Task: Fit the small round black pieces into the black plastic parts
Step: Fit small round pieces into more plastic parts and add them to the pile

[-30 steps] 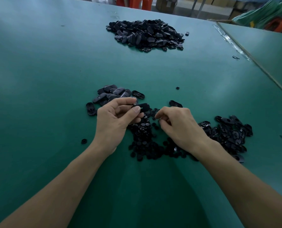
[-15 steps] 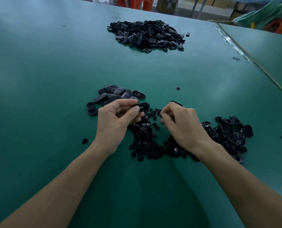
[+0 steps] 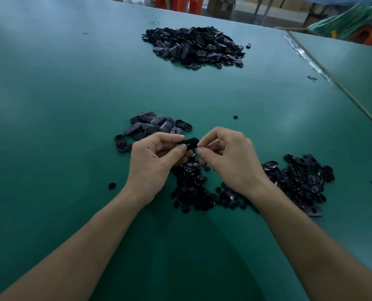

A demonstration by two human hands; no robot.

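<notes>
My left hand [image 3: 153, 158] pinches a black oval plastic part [image 3: 190, 142] between thumb and fingers, lifted above the table. My right hand [image 3: 228, 157] has its fingertips at that part's right end, thumb and forefinger closed as if pinching something small; whatever they pinch is hidden. Below the hands lies a heap of small round black pieces [image 3: 193, 187]. A cluster of black oval parts [image 3: 302, 179] lies to the right. A small group of oval parts [image 3: 150, 124] sits just beyond my left hand.
A large pile of black oval parts [image 3: 193, 47] lies far back on the green table [image 3: 50, 105]. Single round pieces lie loose, one [image 3: 112, 185] left of my left wrist and another [image 3: 235, 117] beyond my right hand. A table seam [image 3: 332, 79] runs along the right.
My right hand has lifted from the heap of round pieces and moved up and left to meet the oval part. My left hand stayed nearly still, holding that part.
</notes>
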